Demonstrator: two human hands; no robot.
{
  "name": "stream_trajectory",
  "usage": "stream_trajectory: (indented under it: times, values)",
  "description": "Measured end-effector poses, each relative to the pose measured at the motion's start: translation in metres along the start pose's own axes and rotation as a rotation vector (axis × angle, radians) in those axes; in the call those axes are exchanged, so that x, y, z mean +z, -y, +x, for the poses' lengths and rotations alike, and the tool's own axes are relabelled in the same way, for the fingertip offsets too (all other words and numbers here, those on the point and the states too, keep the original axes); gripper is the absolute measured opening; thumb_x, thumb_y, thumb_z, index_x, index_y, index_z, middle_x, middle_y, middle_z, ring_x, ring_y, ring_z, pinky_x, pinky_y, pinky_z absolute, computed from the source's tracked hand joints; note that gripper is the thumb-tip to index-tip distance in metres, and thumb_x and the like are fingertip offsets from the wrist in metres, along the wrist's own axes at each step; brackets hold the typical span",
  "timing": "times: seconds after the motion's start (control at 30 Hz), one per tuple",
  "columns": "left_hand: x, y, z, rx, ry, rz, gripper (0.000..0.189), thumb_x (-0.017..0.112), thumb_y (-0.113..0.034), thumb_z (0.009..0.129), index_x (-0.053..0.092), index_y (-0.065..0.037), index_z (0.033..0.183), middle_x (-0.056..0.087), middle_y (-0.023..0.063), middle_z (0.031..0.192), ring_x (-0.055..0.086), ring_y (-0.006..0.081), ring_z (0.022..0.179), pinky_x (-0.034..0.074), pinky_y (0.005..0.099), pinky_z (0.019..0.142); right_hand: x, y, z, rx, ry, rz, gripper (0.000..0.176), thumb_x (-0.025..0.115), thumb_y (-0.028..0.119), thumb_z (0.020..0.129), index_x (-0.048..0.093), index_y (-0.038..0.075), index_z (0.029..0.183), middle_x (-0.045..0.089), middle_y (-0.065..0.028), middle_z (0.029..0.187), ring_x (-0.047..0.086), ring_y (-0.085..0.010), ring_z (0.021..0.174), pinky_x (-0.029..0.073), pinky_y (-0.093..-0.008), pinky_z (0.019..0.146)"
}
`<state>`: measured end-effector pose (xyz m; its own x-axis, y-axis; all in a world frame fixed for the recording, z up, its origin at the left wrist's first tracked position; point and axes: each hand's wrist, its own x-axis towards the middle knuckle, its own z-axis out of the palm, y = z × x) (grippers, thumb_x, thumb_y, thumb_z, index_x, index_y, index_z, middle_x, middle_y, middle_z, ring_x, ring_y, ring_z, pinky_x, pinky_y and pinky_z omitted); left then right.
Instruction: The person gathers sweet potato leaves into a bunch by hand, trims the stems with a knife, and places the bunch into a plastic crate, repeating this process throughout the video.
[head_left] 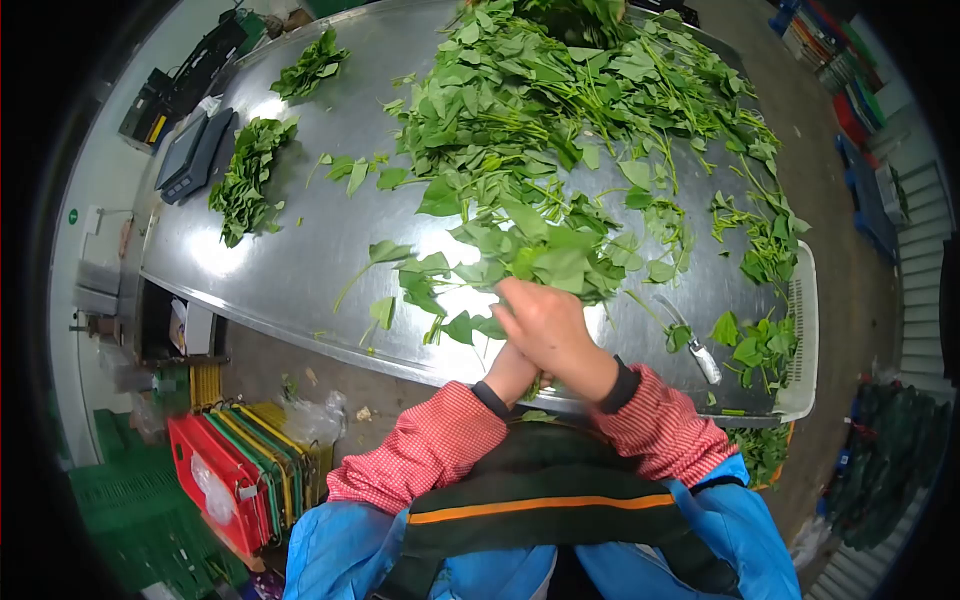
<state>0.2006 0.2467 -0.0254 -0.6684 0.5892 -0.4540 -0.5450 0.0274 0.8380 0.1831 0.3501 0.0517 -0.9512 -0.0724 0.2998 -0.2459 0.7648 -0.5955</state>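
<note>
Long-stemmed green leaves [560, 262] fan out just beyond my hands, over the near edge of the metal table [330, 230]. My right hand [548, 328] is closed round the base of this bunch, and it crosses over my left hand [512, 372]. The left hand's fingers are mostly hidden beneath it. A large heap of leafy stems [500, 100] covers the table's far middle. To the right of my hands lies a curved knife [705, 360] with a pale handle.
Two leaf bunches [250, 180] and a dark scale [195, 155] are on the left. A white basket [803, 330] stands at the right edge. Red, green and yellow crates [225, 470] are on the floor at lower left.
</note>
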Motion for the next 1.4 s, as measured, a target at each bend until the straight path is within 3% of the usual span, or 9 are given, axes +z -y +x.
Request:
stream_trajectory:
  times: [0.27,0.37,0.47,0.6,0.77,0.97,1.07,1.27,1.4]
  values:
    - [0.007,0.014,-0.003,-0.17,-0.024,-0.091,0.051,0.068,-0.012,0.081,0.045,-0.003,0.126,0.055,0.0065,0.118,0.055,0.0175,0.105,0.047,0.0296,0.085,0.081,-0.039,0.029,-0.173,0.175,-0.205,0.008,0.059,0.005,0.07,0.058,0.004,0.078,0.065,-0.0119,0.073,0.065,-0.0279,0.065,0.051,-0.0375,0.056]
    - [0.004,0.004,-0.009,-0.238,-0.074,-0.328,0.067,0.063,-0.004,0.083,0.026,-0.009,0.137,0.058,0.0126,0.109,0.063,0.0184,0.079,0.055,0.028,0.062,0.106,-0.047,0.034,-0.156,0.17,-0.234,0.004,0.058,0.005,0.069,0.059,0.004,0.074,0.065,-0.0119,0.072,0.065,-0.0291,0.066,0.051,-0.0373,0.056]
    - [-0.012,0.018,-0.008,-0.331,0.014,-0.388,0.036,0.061,-0.01,0.087,0.047,-0.004,0.12,0.059,0.0063,0.103,0.06,0.0176,0.087,0.05,0.0296,0.07,0.092,-0.034,0.042,-0.092,0.221,-0.185,0.006,0.06,0.009,0.073,0.059,0.004,0.071,0.064,-0.0113,0.069,0.065,-0.0253,0.063,0.051,-0.0347,0.056]
    - [-0.019,0.011,-0.011,-0.199,-0.061,-0.416,0.014,0.056,-0.009,0.091,0.048,-0.007,0.102,0.056,0.0025,0.085,0.053,0.0125,0.068,0.046,0.0276,0.058,0.023,-0.011,0.06,0.316,0.076,0.735,0.014,0.063,0.015,0.083,0.058,0.002,0.079,0.06,-0.0022,0.066,0.056,-0.0121,0.058,0.044,-0.0269,0.052]
    - [-0.029,-0.006,-0.015,-0.04,-0.104,-0.448,0.029,0.063,-0.008,0.087,0.046,-0.005,0.111,0.057,0.0058,0.09,0.058,0.0148,0.077,0.051,0.0285,0.065,-0.027,-0.026,-0.004,0.434,-0.118,0.849,0.01,0.059,0.01,0.089,0.054,0.002,0.085,0.05,0.0049,0.067,0.038,0.0003,0.056,0.031,-0.0179,0.049]
    - [-0.042,-0.019,-0.023,-0.203,0.229,-0.979,0.036,0.059,-0.026,0.092,0.049,-0.007,0.121,0.059,0.011,0.113,0.058,0.02,0.105,0.049,0.0388,0.089,0.04,-0.037,-0.075,0.821,0.113,0.896,0.015,0.058,0.016,0.089,0.054,0.003,0.084,0.06,-0.0062,0.064,0.058,-0.0172,0.056,0.045,-0.0314,0.051]
    - [-0.04,-0.017,-0.019,-0.288,0.046,-0.724,0.032,0.06,-0.025,0.092,0.052,-0.008,0.118,0.062,0.0098,0.105,0.063,0.0204,0.091,0.054,0.0355,0.076,0.032,-0.028,-0.068,0.568,0.304,0.314,0.024,0.055,0.025,0.087,0.056,0.001,0.085,0.06,-0.0197,0.066,0.06,-0.0362,0.061,0.048,-0.0425,0.056]
    - [-0.058,-0.016,-0.023,-0.249,-0.121,-0.328,0.016,0.057,-0.007,0.09,0.056,-0.002,0.106,0.063,0.008,0.092,0.063,0.0169,0.074,0.054,0.0305,0.063,-0.01,-0.006,-0.051,0.186,0.407,0.04,0.025,0.061,0.029,0.084,0.059,0.004,0.081,0.06,-0.0163,0.065,0.06,-0.0355,0.062,0.044,-0.0435,0.055]
    - [-0.081,-0.091,-0.053,0.337,-0.325,0.579,0.019,0.058,-0.006,0.086,0.051,0.001,0.103,0.06,0.014,0.081,0.061,0.0286,0.072,0.05,0.0353,0.065,-0.041,0.02,-0.026,0.074,0.363,0.242,0.023,0.061,0.026,0.083,0.059,0.005,0.076,0.059,-0.0149,0.06,0.059,-0.0348,0.056,0.046,-0.0437,0.051]
